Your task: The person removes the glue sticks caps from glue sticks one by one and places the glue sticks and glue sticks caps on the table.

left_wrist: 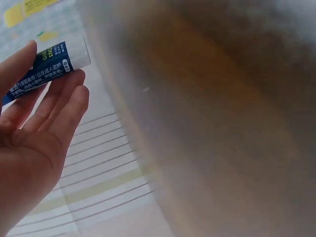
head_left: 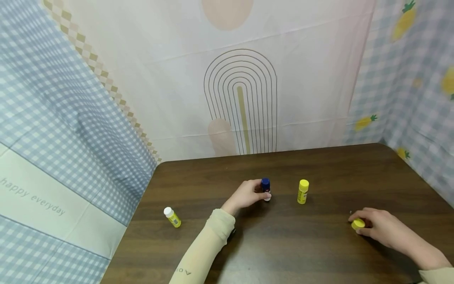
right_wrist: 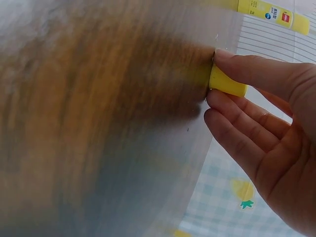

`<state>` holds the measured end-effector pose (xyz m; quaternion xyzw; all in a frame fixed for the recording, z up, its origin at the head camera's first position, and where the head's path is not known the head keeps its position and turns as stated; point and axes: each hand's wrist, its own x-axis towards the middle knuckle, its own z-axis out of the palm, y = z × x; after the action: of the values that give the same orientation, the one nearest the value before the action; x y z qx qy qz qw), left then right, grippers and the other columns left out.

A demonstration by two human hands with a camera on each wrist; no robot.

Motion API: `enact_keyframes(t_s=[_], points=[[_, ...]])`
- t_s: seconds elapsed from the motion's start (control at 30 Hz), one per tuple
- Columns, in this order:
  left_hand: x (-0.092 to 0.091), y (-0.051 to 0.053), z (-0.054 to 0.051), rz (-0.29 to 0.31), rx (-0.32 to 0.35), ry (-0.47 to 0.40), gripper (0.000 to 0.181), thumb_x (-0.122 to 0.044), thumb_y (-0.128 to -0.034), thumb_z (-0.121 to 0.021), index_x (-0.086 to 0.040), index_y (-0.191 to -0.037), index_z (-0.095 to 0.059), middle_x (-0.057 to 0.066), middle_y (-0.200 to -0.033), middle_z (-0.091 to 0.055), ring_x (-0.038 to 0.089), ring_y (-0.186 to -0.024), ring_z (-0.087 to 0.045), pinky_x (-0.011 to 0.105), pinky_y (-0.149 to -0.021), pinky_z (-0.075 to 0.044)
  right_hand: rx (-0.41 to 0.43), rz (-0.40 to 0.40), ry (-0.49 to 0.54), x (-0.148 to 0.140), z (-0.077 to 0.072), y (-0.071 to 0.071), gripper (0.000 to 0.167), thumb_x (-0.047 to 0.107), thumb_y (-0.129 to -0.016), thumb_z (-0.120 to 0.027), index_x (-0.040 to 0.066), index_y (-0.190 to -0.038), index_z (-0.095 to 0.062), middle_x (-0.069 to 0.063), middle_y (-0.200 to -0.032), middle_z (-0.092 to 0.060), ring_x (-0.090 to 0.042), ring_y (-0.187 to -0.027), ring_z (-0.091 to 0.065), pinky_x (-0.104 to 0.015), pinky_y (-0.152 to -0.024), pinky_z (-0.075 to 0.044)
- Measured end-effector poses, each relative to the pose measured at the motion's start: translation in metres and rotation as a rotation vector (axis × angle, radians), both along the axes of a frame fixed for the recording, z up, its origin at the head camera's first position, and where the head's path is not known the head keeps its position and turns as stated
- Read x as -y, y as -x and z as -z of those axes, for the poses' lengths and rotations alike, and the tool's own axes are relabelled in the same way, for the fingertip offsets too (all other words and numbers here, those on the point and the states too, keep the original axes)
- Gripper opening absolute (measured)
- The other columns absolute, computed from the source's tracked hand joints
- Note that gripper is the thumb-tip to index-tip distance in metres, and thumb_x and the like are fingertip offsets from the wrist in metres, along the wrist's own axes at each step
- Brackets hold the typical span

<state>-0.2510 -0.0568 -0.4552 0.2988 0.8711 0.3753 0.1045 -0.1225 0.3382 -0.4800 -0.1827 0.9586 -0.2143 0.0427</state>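
Observation:
My left hand (head_left: 247, 194) holds a dark blue glue stick (head_left: 266, 184) between thumb and fingers, near the middle of the table. Its label and white end show in the left wrist view, where the glue stick (left_wrist: 47, 66) tilts in the fingers. On the right side, my right hand (head_left: 381, 227) pinches a short yellow cap (head_left: 358, 224). Close up in the right wrist view, the cap (right_wrist: 228, 83) touches the tabletop between thumb and fingers. A yellow glue stick (head_left: 302, 192) stands upright between the two hands.
Left of my left arm is another yellow glue stick (head_left: 172, 217) with a white top. All rest on the dark wooden table (head_left: 283, 244). Patterned cloth (head_left: 305, 79) hangs behind the back edge, and checked cloth (head_left: 88, 114) hangs along the left.

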Motion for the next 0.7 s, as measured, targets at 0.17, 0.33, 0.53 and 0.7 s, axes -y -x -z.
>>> enact_keyframes(t_s=[0.17,0.33,0.53,0.7], points=[[0.009,0.003,-0.021,-0.047,-0.010,-0.068,0.016,-0.030,-0.0944,-0.073,-0.016,-0.100,-0.070,-0.007,-0.093,-0.071,0.006,-0.086,-0.066,0.026,-0.077,-0.052,-0.002,-0.006,0.005,0.001,0.002,0.001,0.027,0.012,-0.080,-0.083,0.013,-0.105,-0.074,0.008,-0.092,-0.062,0.002,-0.074,-0.053,-0.027,-0.062,-0.048],[0.019,0.007,-0.061,-0.082,-0.062,-0.114,0.024,-0.037,-0.0951,-0.071,-0.016,-0.106,-0.070,-0.006,-0.096,-0.072,0.009,-0.090,-0.067,0.030,-0.079,-0.053,0.001,-0.006,-0.002,0.000,0.002,0.001,0.027,0.012,-0.081,-0.083,0.013,-0.105,-0.074,0.008,-0.092,-0.063,0.002,-0.075,-0.053,-0.027,-0.062,-0.048],[0.030,0.005,-0.095,-0.134,-0.137,-0.144,0.026,-0.041,-0.0935,-0.072,-0.017,-0.104,-0.069,-0.005,-0.095,-0.072,0.010,-0.091,-0.067,0.031,-0.080,-0.054,-0.006,-0.008,-0.005,-0.001,0.002,0.002,0.027,0.012,-0.080,-0.083,0.013,-0.106,-0.074,0.008,-0.092,-0.063,0.002,-0.075,-0.053,-0.027,-0.062,-0.048],[0.037,0.002,-0.104,-0.164,-0.168,-0.160,0.025,-0.040,-0.0926,-0.073,-0.017,-0.101,-0.069,-0.005,-0.092,-0.073,0.009,-0.087,-0.067,0.031,-0.078,-0.054,-0.020,-0.010,-0.010,-0.001,0.002,0.001,0.027,0.012,-0.080,-0.083,0.012,-0.105,-0.074,0.008,-0.091,-0.062,0.003,-0.074,-0.052,-0.027,-0.061,-0.047]])
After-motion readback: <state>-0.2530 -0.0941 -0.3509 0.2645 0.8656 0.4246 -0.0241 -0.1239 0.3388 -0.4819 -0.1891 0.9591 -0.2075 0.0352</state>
